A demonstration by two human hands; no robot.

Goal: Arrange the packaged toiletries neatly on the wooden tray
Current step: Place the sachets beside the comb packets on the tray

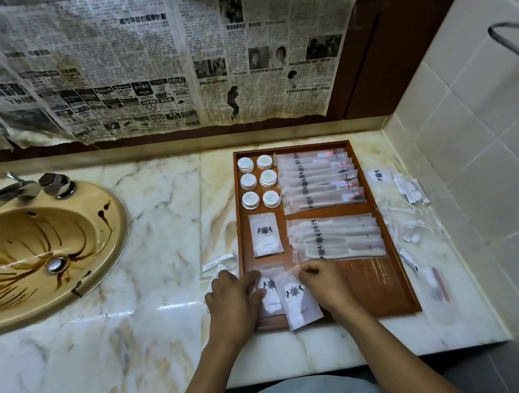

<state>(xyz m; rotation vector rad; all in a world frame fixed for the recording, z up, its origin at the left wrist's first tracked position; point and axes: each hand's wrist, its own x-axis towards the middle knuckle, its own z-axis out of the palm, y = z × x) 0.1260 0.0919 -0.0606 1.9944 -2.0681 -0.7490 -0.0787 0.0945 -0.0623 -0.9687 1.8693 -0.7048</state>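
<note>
- Broadly, the marble counter fills the lower frame, and the wooden tray sits right of centre on it with its long side running up the frame.
- Toothbrush packets are stacked in the tray's upper right and comb packets below them. Both stacks lie crosswise.
- Loose packets lie scattered on the counter right of the tray, nearer the right hand.
- Six round pots stand in two columns at the tray's upper left.
- The left hand lies at the tray's lower left corner with its fingers fairly straight, pressing on the flat sachet beneath them.
- The right hand is just right of it. Its fingertips are curled in and pinch the upper corner of the tilted sachet.
- The upright sachet lies alone above the hands, its long axis parallel to the tray's left rim.
- The tilted sachet overlaps the flat sachet's right edge. Its long axis leans from upper left to lower right, and its lower end hangs over the tray's near rim.
- Judging by that lean, the next move is probably to turn the sachet square with the upright one and slide it up the frame, onto the bare wood under the right hand.
</note>
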